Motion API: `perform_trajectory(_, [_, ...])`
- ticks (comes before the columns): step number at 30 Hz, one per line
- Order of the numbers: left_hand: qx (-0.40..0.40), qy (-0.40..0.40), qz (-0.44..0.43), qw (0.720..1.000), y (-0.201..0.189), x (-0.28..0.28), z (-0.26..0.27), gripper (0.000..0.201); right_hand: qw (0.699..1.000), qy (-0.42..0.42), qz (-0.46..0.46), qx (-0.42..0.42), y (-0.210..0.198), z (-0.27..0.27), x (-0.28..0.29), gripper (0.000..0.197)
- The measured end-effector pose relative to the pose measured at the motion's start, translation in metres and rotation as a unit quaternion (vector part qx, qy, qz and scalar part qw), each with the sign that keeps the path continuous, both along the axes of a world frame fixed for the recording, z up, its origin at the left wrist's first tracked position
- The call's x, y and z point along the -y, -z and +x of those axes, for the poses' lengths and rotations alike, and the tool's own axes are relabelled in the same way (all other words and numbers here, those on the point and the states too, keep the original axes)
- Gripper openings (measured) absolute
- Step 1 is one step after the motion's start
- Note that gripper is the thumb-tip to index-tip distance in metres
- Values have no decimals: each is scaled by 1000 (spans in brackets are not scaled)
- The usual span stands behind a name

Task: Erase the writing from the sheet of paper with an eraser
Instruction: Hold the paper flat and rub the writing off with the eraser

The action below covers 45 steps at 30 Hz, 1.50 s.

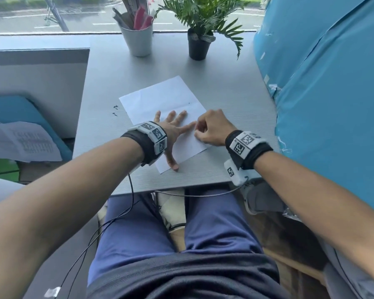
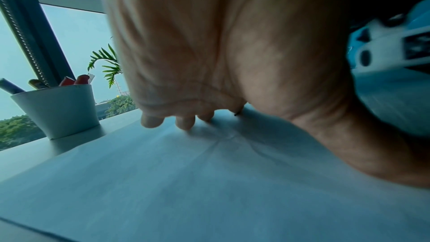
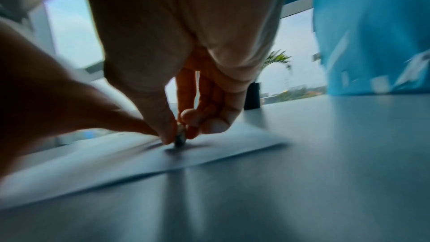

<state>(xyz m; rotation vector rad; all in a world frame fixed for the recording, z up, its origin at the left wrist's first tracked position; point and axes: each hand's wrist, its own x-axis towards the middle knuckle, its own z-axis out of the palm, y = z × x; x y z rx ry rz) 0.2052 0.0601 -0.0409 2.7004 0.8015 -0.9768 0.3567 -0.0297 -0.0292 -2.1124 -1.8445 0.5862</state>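
Observation:
A white creased sheet of paper (image 1: 160, 100) lies tilted on the grey table (image 1: 225, 89). My left hand (image 1: 173, 130) lies flat on its near half with the fingers spread, pressing it down. My right hand (image 1: 212, 128) sits at the sheet's right edge, beside the left index finger, with its fingers curled. In the right wrist view the thumb and fingers pinch a small eraser (image 3: 180, 138) whose dark tip touches the paper (image 3: 209, 152). The left wrist view shows the palm over the paper (image 2: 186, 172). Any writing is too faint to make out.
A white cup (image 1: 137, 39) of pens and a potted plant (image 1: 200, 37) stand at the table's far edge by the window. Dark eraser crumbs (image 1: 115, 110) lie left of the sheet. A large blue-wrapped object (image 1: 324, 83) borders the table on the right.

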Motion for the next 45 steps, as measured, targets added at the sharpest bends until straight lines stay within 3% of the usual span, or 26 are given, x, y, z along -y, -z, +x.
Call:
perform_trajectory(5, [4, -1, -6, 1000, -2, 0, 0, 162, 995, -85, -43, -36, 1, -30, 21, 9])
perform_trajectory(9, [5, -5, -13, 1000, -5, 1, -2, 161, 1000, 3, -7, -13, -2, 14, -5, 12])
perform_trajectory(11, [6, -4, -9, 1000, -4, 1, -3, 161, 1000, 14, 1, 7, -1, 11, -7, 13])
perform_trajectory(16, [8, -3, -7, 1000, -3, 1, -2, 161, 994, -94, -55, -18, -1, -44, 25, 10])
perform_trajectory(22, [16, -10, -20, 1000, -7, 2, -5, 159, 999, 23, -22, -13, -5, 12, -1, 14])
perform_trajectory(25, [27, -16, -30, 999, -8, 2, -5, 154, 999, 26, -19, 1, 0, 10, -1, 13])
perform_trajectory(30, [96, -25, -23, 995, -12, 3, 1, 127, 999, 26, -7, -19, 5, 9, -2, 8])
perform_trajectory(33, [141, -30, -64, 987, -6, -3, -2, 126, 1000, 23, -3, -17, 5, 9, -1, 9])
perform_trajectory(40, [36, -15, -41, 998, -10, 1, 3, 142, 999, 19, -1, 42, 13, -35, 10, 13])
perform_trajectory(45, [-14, -8, -14, 1000, -14, 7, 10, 149, 996, -59, -54, -33, 8, -49, 21, 7])
